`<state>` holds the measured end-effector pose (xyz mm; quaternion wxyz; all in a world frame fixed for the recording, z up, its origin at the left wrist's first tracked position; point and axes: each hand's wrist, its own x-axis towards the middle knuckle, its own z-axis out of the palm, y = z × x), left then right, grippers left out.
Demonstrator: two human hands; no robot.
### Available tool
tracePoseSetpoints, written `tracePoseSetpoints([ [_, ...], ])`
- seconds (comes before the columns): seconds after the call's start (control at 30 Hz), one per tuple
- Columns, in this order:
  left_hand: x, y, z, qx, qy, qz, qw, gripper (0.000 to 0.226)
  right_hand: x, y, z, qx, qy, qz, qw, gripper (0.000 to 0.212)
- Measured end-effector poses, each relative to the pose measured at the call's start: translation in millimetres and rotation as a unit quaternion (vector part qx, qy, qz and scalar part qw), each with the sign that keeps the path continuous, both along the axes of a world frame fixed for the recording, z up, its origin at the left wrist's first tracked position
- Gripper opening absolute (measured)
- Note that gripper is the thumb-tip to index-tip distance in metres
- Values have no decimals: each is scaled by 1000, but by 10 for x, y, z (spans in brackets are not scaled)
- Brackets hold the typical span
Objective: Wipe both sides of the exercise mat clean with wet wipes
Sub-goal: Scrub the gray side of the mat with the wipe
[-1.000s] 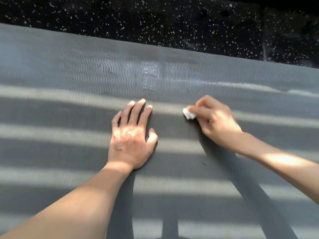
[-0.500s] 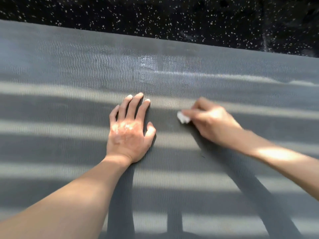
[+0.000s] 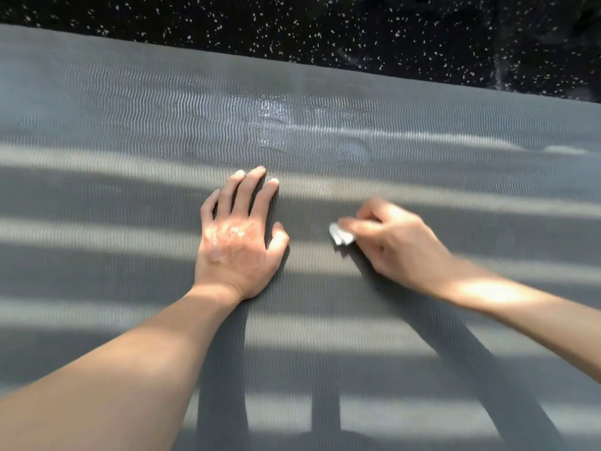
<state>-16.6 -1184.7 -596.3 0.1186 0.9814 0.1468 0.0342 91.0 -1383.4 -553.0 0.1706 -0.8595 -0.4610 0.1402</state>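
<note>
— Hands: where are they?
— My left hand [image 3: 235,242] lies flat, fingers straight, pressing the exercise mat [image 3: 130,125] down. Just beside it, my right hand [image 3: 396,242] pinches a folded wet wipe [image 3: 340,235] against the mat.
— Which step?
— Wiping the upper face, I'd say. Farther out a wet patch [image 3: 279,109] glistens, then speckled floor [image 3: 325,27].
— Next?
— Probably sweeping across dry ribbing with firm pressure; the underside needs a flip.

Left hand [image 3: 239,242]: you're showing short pale nails and a glistening patch on its back.
Left forearm [image 3: 130,369], right forearm [image 3: 520,307]: you're going bare-armed.
</note>
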Motion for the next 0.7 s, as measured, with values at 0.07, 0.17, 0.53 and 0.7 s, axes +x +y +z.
tracePoseSetpoints([
  [0.07, 3, 1, 1, -1, -1, 1, 1000, 59, 294, 121, -11, 31, -20, -35, 999, 32],
  [0.17, -2, 0, 0, -1, -1, 1, 1000, 59, 369, 194, -75, 22, -88, -77, 993, 23],
  [0.53, -3, -1, -2, -13, -9, 4, 1000, 59, 424, 347, -71, 18, -76, -103, 992, 23],
  [0.7, -2, 1, 2, -15, -11, 4, 1000, 59, -83, 99, -78, 14, -38, -82, 996, 21],
])
